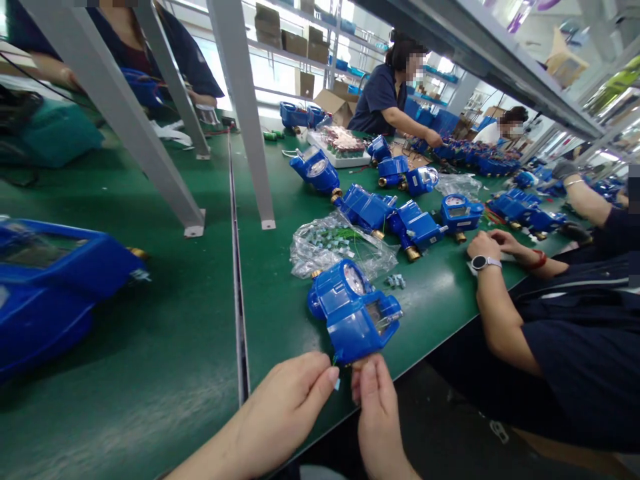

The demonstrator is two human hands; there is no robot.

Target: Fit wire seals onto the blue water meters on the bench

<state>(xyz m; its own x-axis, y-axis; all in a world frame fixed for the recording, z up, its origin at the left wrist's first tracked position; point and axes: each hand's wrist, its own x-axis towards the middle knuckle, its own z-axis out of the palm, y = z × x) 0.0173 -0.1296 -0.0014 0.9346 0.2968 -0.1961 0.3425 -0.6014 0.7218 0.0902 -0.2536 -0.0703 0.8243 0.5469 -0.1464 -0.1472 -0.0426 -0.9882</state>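
Note:
A blue meter with a round dial and a clear window lies on the green table near its front edge. My left hand is closed at the meter's lower left corner, pinching a thin green wire with a small light-blue tag. At the meter's lower side, my right hand has its fingers pressed together; what they hold, if anything, is hidden. Behind the meter, a clear plastic bag contains green wires and light-blue tags. Several small tags lie just right of the meter.
More blue meters stand beyond the bag. Another large one is at the left. Metal posts rise from the table. A co-worker's hands are close at the right; other people sit farther back.

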